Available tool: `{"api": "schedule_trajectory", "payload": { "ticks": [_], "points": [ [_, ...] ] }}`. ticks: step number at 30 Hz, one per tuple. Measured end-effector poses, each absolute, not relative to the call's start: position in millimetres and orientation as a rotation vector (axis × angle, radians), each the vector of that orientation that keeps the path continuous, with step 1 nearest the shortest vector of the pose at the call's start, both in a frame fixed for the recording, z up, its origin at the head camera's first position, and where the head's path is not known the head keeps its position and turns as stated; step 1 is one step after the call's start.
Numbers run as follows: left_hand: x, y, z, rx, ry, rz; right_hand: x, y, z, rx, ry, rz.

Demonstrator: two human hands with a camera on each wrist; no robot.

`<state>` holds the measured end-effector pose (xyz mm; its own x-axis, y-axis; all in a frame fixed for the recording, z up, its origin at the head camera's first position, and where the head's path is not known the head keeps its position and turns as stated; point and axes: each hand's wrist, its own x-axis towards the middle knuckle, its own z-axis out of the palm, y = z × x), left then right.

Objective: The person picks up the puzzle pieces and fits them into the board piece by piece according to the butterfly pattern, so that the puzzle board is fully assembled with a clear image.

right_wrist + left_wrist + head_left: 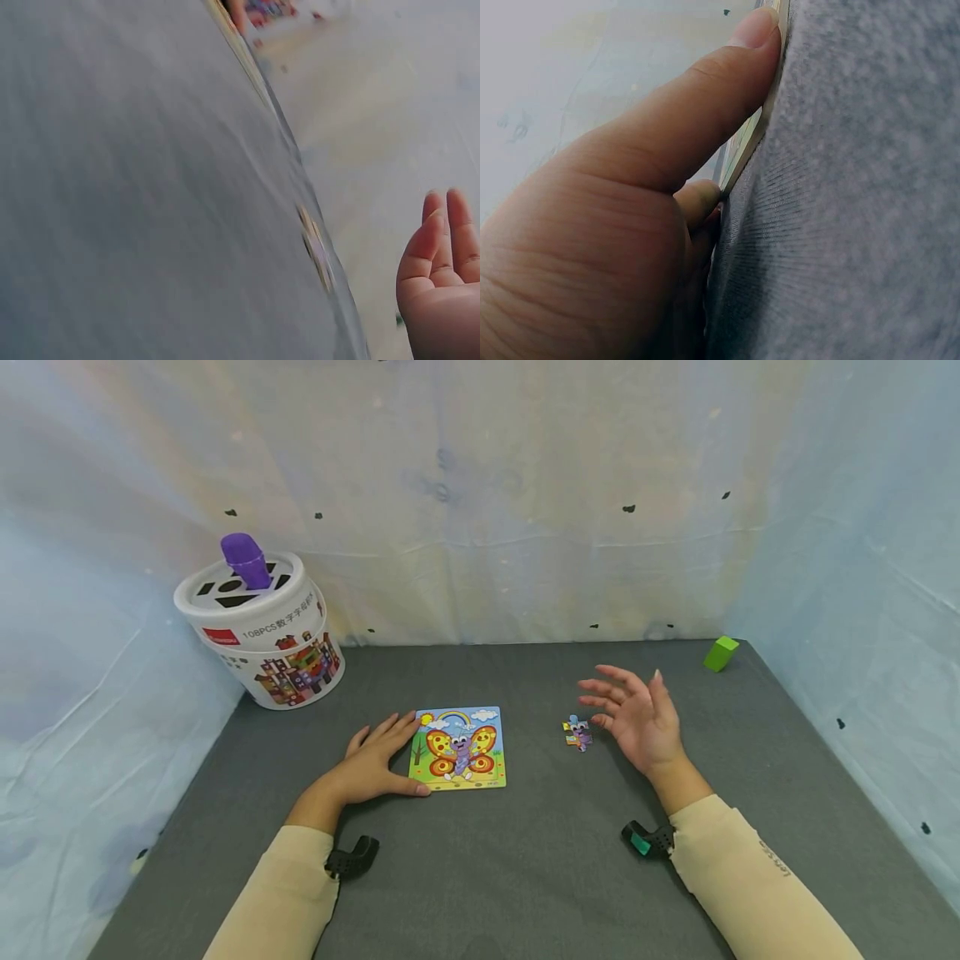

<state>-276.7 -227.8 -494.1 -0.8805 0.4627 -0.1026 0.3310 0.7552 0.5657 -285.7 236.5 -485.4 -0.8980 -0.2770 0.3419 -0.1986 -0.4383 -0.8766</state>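
Note:
A square butterfly jigsaw puzzle (459, 750) lies flat on the grey cloth. My left hand (375, 766) rests at its left side, fingers stretched out, with the index fingertip at the top left corner and the thumb along the front edge. In the left wrist view the straight thumb (705, 90) touches the board's thin edge (744, 146). To the right lies a small multicoloured jigsaw piece (577, 732), purple in the middle. My right hand (637, 720) is raised beside it, palm turned up and inward, fingers loosely spread and holding nothing.
At the back left stands a white block bucket (258, 635) with shaped holes in its lid and a purple object (246, 562) standing on it. A green block (721, 653) sits in the back right corner. Pale sheets (480, 527) enclose the table's back and sides.

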Motion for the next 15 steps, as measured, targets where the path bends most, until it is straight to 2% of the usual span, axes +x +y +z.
{"api": "schedule_trajectory", "payload": {
  "ticks": [9, 15],
  "points": [
    [-277.8, -228.5, -495.8, 0.626, 2.721, 0.805, -294.5, 284.3, -486.6, -0.465, 1.734, -2.699],
    [-279.0, -229.6, -498.3, 0.626, 2.725, 0.794, -299.0, 307.2, -492.0, -0.416, 1.96, -2.507]
  ]
}}
